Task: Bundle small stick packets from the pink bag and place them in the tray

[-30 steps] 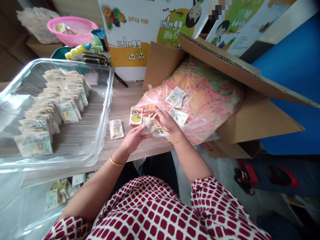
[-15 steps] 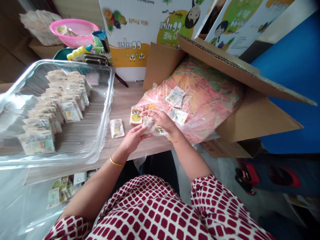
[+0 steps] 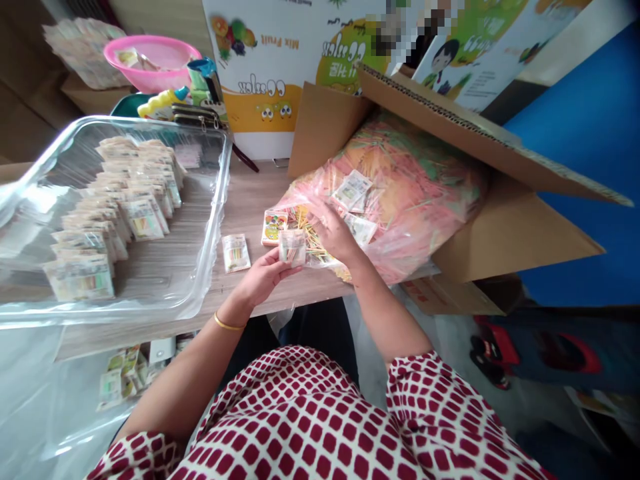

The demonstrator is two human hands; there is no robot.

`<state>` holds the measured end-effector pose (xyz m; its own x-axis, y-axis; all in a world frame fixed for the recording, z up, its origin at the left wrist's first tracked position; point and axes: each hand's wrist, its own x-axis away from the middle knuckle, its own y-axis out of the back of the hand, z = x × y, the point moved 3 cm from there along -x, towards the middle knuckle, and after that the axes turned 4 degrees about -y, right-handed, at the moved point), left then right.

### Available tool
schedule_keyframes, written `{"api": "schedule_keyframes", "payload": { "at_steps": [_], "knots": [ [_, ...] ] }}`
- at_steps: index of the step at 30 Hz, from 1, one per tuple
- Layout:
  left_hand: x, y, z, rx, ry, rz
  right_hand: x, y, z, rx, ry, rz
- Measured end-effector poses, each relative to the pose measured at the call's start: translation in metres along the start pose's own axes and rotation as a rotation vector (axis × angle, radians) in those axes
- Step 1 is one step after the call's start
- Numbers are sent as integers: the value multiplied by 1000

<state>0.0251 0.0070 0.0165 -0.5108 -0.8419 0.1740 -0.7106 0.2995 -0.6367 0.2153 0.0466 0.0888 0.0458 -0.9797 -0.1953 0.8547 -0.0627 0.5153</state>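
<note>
My left hand (image 3: 263, 277) pinches a small clear packet (image 3: 293, 248) with a few coloured sticks visible inside. Just to its right, my right hand (image 3: 334, 232) is over the mouth of a big plastic bag (image 3: 400, 220) full of thin coloured sticks. Its fingers are stretched out and slightly blurred, and I see nothing held in them. Loose yellowish sticks (image 3: 315, 245) lie between the two hands. Behind the held packet is a small printed packet (image 3: 275, 227) with fruit pictures. Another filled packet (image 3: 235, 253) lies on the table to the left.
A clear plastic tray (image 3: 213, 220) on the left holds rows of filled packets (image 3: 145, 217). The stick bag lies in an open cardboard box (image 3: 520, 233), its flaps spread. Several packets (image 3: 353, 191) rest on the bag. A pink bowl (image 3: 153, 63) stands behind the tray.
My right hand has moved away from the packet, up and right over the loose sticks. My left hand keeps the packet, which now shows more fully.
</note>
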Motion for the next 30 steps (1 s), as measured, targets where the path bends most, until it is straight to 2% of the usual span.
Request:
{"api": "schedule_keyframes", "payload": {
  "at_steps": [2, 3, 4, 7, 10, 14, 18, 20, 25, 27, 30],
  "knots": [
    [2, 2, 0, -7, -5, 16, 8, -12, 5, -93, -36, 291],
    [2, 4, 0, -14, -13, 11, 12, -17, 6, -140, -55, 403],
    [3, 6, 0, -25, -23, -3, 14, -22, 6, -187, -71, 463],
    [7, 13, -1, -65, -42, -43, 15, -31, 4, -305, -109, 430],
    [12, 15, -5, -50, -54, -29, 14, -40, 5, -259, -107, 466],
    [18, 15, -7, -21, -48, 16, 13, -44, 10, -277, -112, 343],
    [20, 19, -9, -86, -74, -61, 13, -53, 13, -346, -131, 459],
    [22, 22, -11, -137, -87, -98, 12, -57, 10, -320, -136, 463],
    [28, 28, -14, -288, -156, -50, 7, -66, 3, -296, -154, 485],
    [36, 35, -13, -446, -241, -144, 3, -70, 0, -263, -169, 444],
    [61, 45, -14, -867, -540, -487, -6, -83, -3, -185, -219, 303]
  ]
}}
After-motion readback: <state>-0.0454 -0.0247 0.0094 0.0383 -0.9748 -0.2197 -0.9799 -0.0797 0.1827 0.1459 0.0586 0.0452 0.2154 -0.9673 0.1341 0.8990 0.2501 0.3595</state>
